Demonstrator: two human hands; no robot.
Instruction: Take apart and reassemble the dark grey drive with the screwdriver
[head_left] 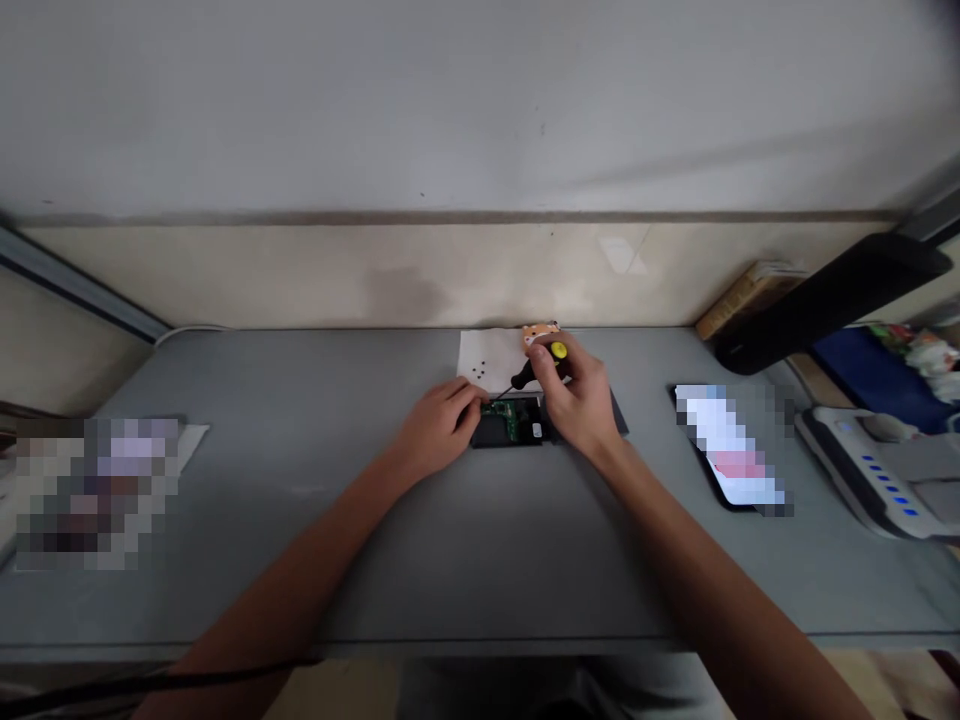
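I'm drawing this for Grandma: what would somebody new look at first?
Probably the glowing phone on the right of the gray desk. Next, the yellow-topped screwdriver in the right grip, slanting down to the green circuit board in the middle. Behind that, dark specks stand out on white paper.

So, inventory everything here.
Screwdriver: one, black-yellow, centre
Opened device: one, black, centre
Circuit board: one, green, inside device
Likely screws: several, dark, on paper
Paper: one, white, behind device
Panel: one, dark, centre right
Figurine: one, orange, centre
Phone: one, black, right
Blue-marked unit: one, white, right
Unclear object: one, blue, right
Cylinder: one, black, right
Book: one, brown, beside cylinder
Blurred items: uncounted, mixed, left
Desk: one, grey, below
Wall: one, pale, behind
Left hand: one, at device
Right hand: one, holding screwdriver
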